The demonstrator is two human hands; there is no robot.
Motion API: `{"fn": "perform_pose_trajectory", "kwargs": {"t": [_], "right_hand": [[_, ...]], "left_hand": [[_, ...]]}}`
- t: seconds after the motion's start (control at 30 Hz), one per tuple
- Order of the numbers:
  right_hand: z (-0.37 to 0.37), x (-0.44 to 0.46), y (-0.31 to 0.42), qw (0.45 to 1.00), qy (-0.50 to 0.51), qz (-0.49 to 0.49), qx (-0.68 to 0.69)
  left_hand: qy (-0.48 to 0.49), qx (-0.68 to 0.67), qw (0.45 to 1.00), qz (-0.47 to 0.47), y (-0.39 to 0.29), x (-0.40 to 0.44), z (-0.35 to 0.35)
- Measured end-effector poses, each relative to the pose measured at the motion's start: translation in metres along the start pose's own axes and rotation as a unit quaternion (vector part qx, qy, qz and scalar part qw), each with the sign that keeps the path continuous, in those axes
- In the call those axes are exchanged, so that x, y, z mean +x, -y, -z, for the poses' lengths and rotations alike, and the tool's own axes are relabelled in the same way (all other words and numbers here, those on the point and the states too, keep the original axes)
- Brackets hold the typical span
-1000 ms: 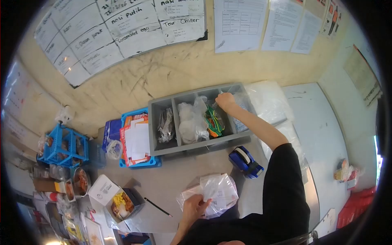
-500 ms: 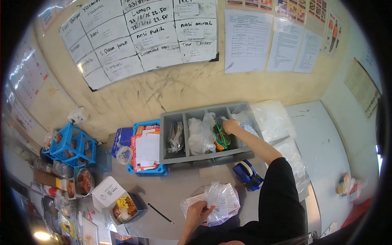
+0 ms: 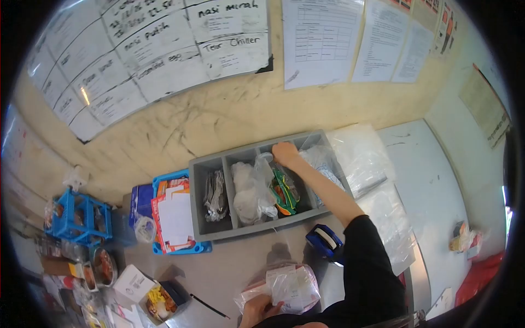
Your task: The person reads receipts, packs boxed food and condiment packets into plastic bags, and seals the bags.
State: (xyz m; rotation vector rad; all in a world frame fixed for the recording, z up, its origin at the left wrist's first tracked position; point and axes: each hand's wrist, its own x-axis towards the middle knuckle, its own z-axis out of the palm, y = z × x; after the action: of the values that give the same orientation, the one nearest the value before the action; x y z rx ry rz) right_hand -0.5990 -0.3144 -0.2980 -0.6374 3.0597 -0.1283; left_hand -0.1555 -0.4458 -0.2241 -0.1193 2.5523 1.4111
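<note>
The fingertips of the right hand point(image 3: 285, 154) are hidden from me behind its own curled knuckles at the rear of the gray tray point(image 3: 273, 225), third compartment from the left; I cannot tell whether they stand apart, together or clamped on anything. The left hand point(image 3: 259, 310) lies curled on the near left part of the plastic-wrapped package point(image 3: 295, 287), which rests on the table point(image 3: 235, 257) in front of the tray; whether the fingers pinch the plastic I cannot make out. My view's lower edge crops the left forearm, and the black sleeve point(image 3: 369, 268) covers part of the blue tape dispenser point(image 3: 324, 246). Compared with half a second earlier, the right hand sits farther back in its compartment, the plastic on the package lies flatter, and my view has tilted, bringing the open food box point(image 3: 161, 306) close to the bottom edge. I count two hands, one tray with four compartments, one package, one dispenser, one open food box and one dark pencil point(image 3: 209, 305).
</note>
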Motion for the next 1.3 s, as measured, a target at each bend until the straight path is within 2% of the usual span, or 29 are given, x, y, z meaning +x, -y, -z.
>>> {"fn": "perform_pose_trajectory", "kwargs": {"t": [0.1,0.23,0.27,0.3,0.37,0.4,0.47,0.6,0.67,0.7,0.73,0.77,0.8,0.87,0.9,0.97,1.03,1.1,1.13,1.3], "right_hand": [[-0.045,0.015,0.012,0.997,0.021,-0.072,0.037],[-0.043,0.012,0.019,0.993,0.018,-0.082,0.085],[-0.043,0.014,0.016,0.992,-0.023,-0.100,0.078],[-0.035,0.011,0.011,0.992,-0.022,-0.098,0.076],[-0.005,-0.003,-0.004,0.966,-0.101,0.006,0.237],[0.006,-0.011,-0.009,0.967,-0.099,0.007,0.234],[0.023,-0.027,-0.020,0.945,-0.179,0.024,0.271],[0.023,-0.046,-0.035,0.925,-0.166,0.046,0.339],[0.010,-0.047,-0.035,0.956,-0.186,0.059,0.218],[0.001,-0.046,-0.029,0.955,-0.190,0.057,0.219],[-0.009,-0.044,-0.019,0.988,-0.127,0.040,0.079],[-0.018,-0.043,-0.011,0.996,-0.061,0.022,-0.062],[-0.025,-0.046,-0.005,0.996,-0.063,0.020,-0.059],[-0.038,-0.047,0.007,0.949,0.010,0.191,-0.252],[-0.037,-0.044,0.010,0.949,0.007,0.193,-0.249],[-0.028,-0.047,0.018,0.936,0.125,0.196,-0.265],[-0.039,-0.044,0.006,0.941,0.130,0.212,-0.231],[-0.011,-0.058,0.006,0.906,0.208,0.274,-0.245],[-0.006,-0.061,0.004,0.909,0.200,0.274,-0.242],[-0.009,-0.080,0.004,0.904,0.183,0.289,-0.256]], "left_hand": [[0.010,-0.001,1.000,-0.005,-0.001,0.006,0.002],[0.019,-0.004,1.000,0.002,0.003,0.004,0.000],[0.018,-0.003,1.000,-0.001,0.003,0.004,-0.001],[0.016,-0.004,1.000,-0.004,0.004,0.005,-0.001],[0.009,-0.005,1.000,-0.015,0.005,0.005,-0.001],[0.005,-0.006,1.000,-0.019,0.005,0.005,-0.001],[-0.001,-0.002,1.000,-0.031,0.006,0.004,-0.001],[-0.016,0.027,0.997,-0.064,0.011,0.001,-0.006],[-0.021,0.053,0.995,-0.077,0.015,0.000,-0.008],[-0.028,0.032,0.997,-0.061,0.015,-0.001,-0.010],[-0.035,0.012,0.998,-0.044,0.015,-0.002,-0.011],[-0.033,0.017,0.998,-0.045,0.015,-0.001,-0.011],[-0.037,0.024,0.997,-0.060,0.015,-0.001,-0.011],[-0.043,0.038,0.996,-0.075,0.014,0.000,-0.010],[-0.037,0.034,0.997,-0.058,0.011,0.000,-0.011],[-0.030,0.028,0.999,-0.033,0.008,-0.002,-0.009],[-0.030,0.000,0.999,-0.031,0.006,-0.002,-0.006],[-0.037,0.008,0.997,-0.063,0.012,-0.004,-0.007],[-0.044,0.020,0.994,-0.098,0.015,-0.003,-0.008],[-0.069,0.031,0.985,-0.158,0.024,-0.002,-0.010]]}}
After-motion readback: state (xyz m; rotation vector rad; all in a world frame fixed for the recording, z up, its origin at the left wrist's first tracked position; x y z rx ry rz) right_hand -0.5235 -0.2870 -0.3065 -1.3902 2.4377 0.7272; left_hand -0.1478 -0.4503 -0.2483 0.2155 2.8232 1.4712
